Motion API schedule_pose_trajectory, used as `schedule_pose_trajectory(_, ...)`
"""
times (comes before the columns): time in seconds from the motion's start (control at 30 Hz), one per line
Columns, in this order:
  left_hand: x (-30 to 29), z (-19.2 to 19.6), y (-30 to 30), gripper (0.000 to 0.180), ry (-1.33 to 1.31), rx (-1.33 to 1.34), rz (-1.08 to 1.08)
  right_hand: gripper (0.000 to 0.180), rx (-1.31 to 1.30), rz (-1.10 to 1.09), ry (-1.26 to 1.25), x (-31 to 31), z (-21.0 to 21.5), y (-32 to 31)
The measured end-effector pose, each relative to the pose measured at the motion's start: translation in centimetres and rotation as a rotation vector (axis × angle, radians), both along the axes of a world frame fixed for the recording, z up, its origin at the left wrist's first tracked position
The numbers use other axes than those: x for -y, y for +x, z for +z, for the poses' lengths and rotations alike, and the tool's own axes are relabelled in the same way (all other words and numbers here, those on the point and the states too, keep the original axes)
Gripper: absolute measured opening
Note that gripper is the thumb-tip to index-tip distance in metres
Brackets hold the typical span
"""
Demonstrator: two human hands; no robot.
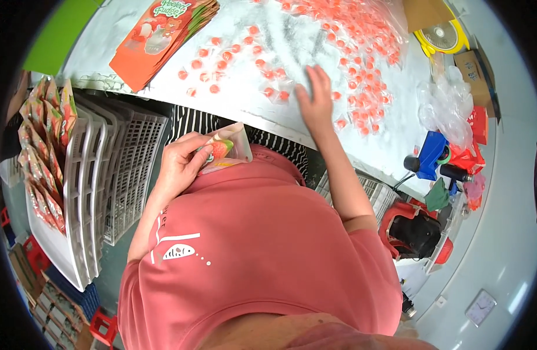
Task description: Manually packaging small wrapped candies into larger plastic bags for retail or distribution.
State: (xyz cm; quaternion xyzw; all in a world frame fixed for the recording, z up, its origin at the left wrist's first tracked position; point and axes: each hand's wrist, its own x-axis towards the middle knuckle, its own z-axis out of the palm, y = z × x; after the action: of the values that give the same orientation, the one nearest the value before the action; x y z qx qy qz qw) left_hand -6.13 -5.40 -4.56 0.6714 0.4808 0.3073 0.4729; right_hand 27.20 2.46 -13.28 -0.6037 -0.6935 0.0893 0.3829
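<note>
Evidently your left hand grips a printed pouch by its near side, holding it in front of your belly, just short of the desk, its pale mouth spread toward your right and its long axis slanting up and rightward. Your right hand reaches over the desk with fingers extended and slightly parted, clenching nothing that shows, though the palm side is hidden. It is by far the nearer hand to the wrapped candies: the big spread lies to its right and ahead, with one piece just beside it, while a looser group lies to its left, the closest of those near your thumb. From there, the pouch lies back, left and nearer your body. Farther out, a slanted stack of flat pouches rests on the desk's left, a yellow fan stands far right, and gray trays stand left, below desk level.
</note>
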Motion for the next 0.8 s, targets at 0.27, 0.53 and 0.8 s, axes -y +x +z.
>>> schedule_pose_trajectory(0.27,-0.4,-0.7,0.0,0.017,0.076,-0.014,-0.038,0.062,-0.072,0.05,-0.044,0.2,1.9,-2.0)
schedule_pose_trajectory(0.53,0.1,-0.3,0.1,0.016,0.098,-0.026,0.003,0.059,0.426,0.224,0.111,-3.5,1.3,-6.9)
schedule_pose_trajectory(0.8,0.2,-0.1,-0.1,0.012,0.135,0.016,0.058,0.019,0.34,0.231,0.134,-4.7,1.1,-6.2)
